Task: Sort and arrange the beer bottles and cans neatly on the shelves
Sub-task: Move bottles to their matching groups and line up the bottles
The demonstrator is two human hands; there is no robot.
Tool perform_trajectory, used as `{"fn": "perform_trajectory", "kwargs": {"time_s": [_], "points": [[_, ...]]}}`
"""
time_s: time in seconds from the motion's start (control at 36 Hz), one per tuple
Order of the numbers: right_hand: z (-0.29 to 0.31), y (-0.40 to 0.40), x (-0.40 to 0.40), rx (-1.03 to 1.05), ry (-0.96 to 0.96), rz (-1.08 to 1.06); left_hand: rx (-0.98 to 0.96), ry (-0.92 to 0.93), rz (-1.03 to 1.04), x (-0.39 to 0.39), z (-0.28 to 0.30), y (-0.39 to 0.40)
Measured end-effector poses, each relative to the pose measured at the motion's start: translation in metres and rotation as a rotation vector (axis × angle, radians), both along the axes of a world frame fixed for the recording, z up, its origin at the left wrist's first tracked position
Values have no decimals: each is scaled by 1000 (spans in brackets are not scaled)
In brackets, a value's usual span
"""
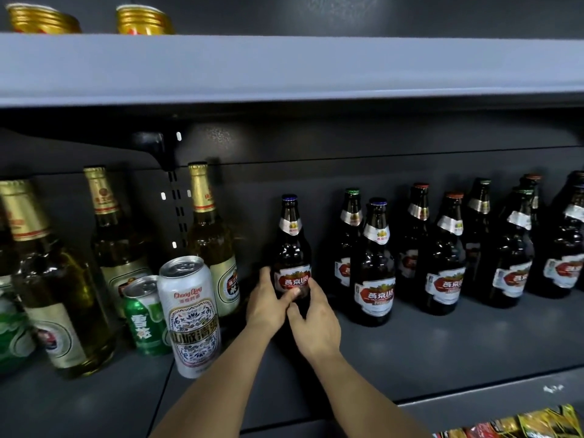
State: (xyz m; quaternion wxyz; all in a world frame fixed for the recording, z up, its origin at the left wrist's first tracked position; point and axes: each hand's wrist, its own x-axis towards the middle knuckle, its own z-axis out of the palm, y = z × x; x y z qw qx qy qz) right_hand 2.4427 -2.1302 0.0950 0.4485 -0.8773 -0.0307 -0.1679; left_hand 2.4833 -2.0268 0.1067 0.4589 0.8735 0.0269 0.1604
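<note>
Head view, the only one. Both hands wrap the lower body of a dark brown glass beer bottle with a blue cap and red-and-white label [291,248], standing upright on the grey metal shelf [442,343], back near the rear panel. Left hand [268,303] curls round its left side, thumb laid across the label; right hand [311,320] cups the right side and base. Two-handed hold low on the body likely serves to slide or square the bottle, label facing out.

It stands apart from the group of matching brown bottles [374,263] to its right, in staggered rows with mixed cap colours. Judgement: it probably belongs with that group.

To the left: tall clear-green bottles with gold foil necks [208,235], a white patterned can [191,314] and a green can [143,314] in front. Gold cans [143,22] on the upper shelf. Snack packets [521,425] at lower right.
</note>
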Motion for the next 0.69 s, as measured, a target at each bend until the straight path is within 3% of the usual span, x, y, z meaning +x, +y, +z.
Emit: {"fn": "perform_trajectory", "kwargs": {"time_s": [0.33,0.69], "points": [[10,0,-5,-75,35,-3,96,50,64,-9,9,-6],[28,-17,-46,-421,56,106,422,57,46,-100,4,3]]}}
